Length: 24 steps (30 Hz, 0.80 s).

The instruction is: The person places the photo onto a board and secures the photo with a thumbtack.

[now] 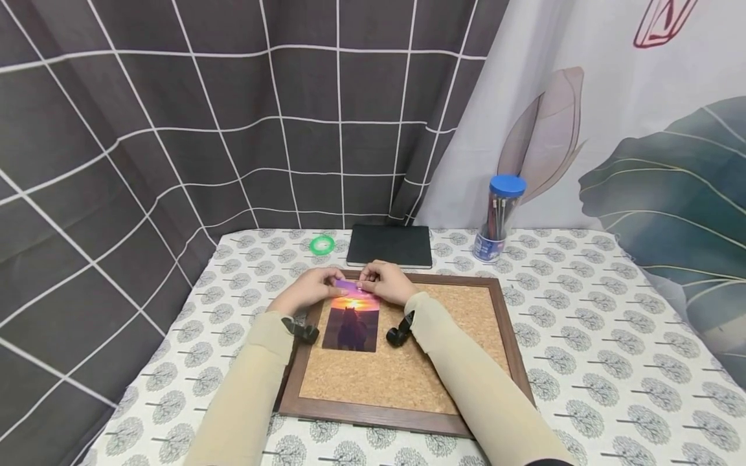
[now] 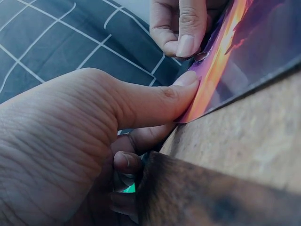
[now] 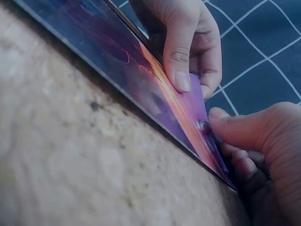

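A glossy photo (image 1: 351, 323) of a dark horse under a purple and orange sunset lies over the left half of a wood-framed cork board (image 1: 428, 382). My left hand (image 1: 311, 288) pinches the photo's upper left part, its thumb flat on the picture and its fingers behind the edge. At the photo's top edge, a small clear push pin (image 3: 203, 126) shows beside my right thumb. My right hand (image 1: 390, 283) has its thumb and curled fingers close around that pin. The right fingertips are partly hidden behind the photo's edge in the right wrist view.
Behind the board lies a black notebook (image 1: 389, 246), with a green tape ring (image 1: 322, 244) to its left. A clear tube of pencils with a blue lid (image 1: 508, 186) stands at the back right. Dark checked curtain (image 1: 303, 149) hangs behind the tree-patterned tablecloth (image 1: 588, 362).
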Each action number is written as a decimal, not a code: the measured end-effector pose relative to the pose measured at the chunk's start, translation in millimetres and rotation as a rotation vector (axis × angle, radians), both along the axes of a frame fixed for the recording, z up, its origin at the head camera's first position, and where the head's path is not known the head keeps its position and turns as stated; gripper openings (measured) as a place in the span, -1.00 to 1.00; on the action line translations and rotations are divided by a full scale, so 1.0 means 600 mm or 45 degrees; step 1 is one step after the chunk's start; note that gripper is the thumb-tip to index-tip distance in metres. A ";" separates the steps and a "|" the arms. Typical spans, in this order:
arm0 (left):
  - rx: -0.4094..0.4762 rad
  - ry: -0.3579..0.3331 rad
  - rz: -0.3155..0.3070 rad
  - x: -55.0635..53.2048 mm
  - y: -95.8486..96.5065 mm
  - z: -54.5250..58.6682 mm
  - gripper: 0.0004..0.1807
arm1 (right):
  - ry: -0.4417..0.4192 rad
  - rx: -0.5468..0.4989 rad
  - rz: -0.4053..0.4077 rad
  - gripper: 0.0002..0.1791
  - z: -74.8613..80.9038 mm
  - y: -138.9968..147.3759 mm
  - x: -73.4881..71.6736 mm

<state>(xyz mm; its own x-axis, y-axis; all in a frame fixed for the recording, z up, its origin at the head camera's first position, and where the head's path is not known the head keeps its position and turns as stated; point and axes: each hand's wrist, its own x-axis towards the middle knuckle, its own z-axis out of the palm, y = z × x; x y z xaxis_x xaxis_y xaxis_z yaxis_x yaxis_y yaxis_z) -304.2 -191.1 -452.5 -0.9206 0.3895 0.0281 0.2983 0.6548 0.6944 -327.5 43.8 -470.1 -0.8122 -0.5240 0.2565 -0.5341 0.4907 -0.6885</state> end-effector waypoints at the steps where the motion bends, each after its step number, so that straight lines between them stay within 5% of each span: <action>1: 0.008 0.000 -0.001 -0.001 0.000 -0.001 -0.80 | 0.003 0.001 -0.002 -0.92 0.000 0.000 0.000; 24: -0.002 0.009 -0.005 0.000 -0.001 0.002 -0.78 | -0.013 0.008 -0.025 -0.91 0.005 -0.003 0.001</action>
